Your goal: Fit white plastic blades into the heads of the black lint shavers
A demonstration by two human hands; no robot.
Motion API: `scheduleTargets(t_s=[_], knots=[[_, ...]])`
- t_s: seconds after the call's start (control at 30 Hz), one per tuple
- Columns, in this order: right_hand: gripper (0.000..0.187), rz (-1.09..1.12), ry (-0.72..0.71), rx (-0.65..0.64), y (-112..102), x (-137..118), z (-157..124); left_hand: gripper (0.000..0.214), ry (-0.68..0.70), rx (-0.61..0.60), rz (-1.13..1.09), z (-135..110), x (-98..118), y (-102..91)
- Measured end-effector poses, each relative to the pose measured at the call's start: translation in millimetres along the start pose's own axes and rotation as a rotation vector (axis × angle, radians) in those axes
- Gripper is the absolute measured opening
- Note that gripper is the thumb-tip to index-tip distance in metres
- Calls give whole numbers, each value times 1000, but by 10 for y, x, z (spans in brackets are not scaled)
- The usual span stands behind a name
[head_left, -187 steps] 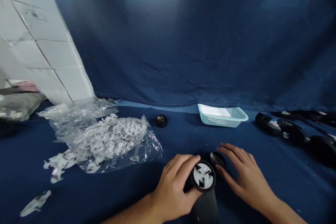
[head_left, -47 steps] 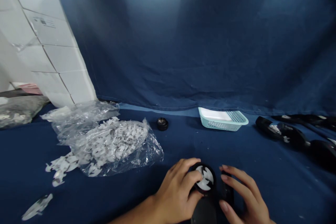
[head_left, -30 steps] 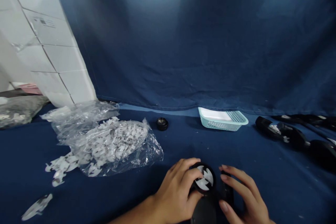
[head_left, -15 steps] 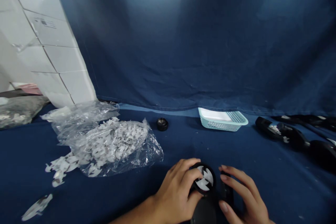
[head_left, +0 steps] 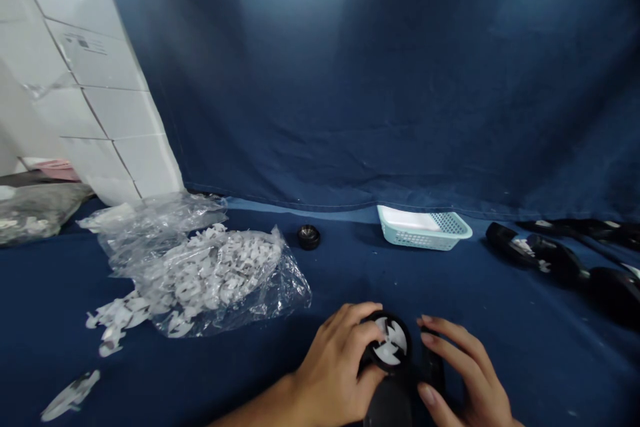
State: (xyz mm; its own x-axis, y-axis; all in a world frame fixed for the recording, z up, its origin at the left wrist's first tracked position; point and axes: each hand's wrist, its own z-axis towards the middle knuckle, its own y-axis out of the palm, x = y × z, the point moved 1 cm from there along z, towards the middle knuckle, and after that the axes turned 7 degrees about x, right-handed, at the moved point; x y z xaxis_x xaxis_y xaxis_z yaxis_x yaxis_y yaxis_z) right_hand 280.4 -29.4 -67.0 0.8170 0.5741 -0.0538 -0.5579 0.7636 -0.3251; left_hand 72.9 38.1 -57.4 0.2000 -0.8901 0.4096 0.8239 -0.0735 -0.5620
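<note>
At the bottom centre, my left hand is closed around the rim of a round black housing. A white cut-out disc sits inside that housing, and my index fingertip rests on the disc. A black handle-like piece extends below the housing toward me. To its right, my right hand is curled around a dark, curved black part, with fingers on its far side and thumb on its near side. Much of this part is hidden by the fingers and blends into the dark cloth.
A clear plastic bag spilling white plastic pieces lies left, with one loose white piece nearer me. Behind are a small black round part and a light-blue basket. Several black parts line the right; a blue curtain hangs behind.
</note>
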Motion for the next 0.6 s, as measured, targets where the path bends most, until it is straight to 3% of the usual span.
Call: scheduleTargets(t_s=[0.23, 0.4, 0.6], knots=[[37, 66, 25, 32, 49, 54, -130, 45, -7, 19, -25, -4, -7, 10], [33, 62, 48, 53, 25, 29, -78, 44, -18, 43, -33, 0, -8, 10], [41, 230, 224, 143, 16, 6, 6, 46, -97, 61, -106, -9, -41, 46]])
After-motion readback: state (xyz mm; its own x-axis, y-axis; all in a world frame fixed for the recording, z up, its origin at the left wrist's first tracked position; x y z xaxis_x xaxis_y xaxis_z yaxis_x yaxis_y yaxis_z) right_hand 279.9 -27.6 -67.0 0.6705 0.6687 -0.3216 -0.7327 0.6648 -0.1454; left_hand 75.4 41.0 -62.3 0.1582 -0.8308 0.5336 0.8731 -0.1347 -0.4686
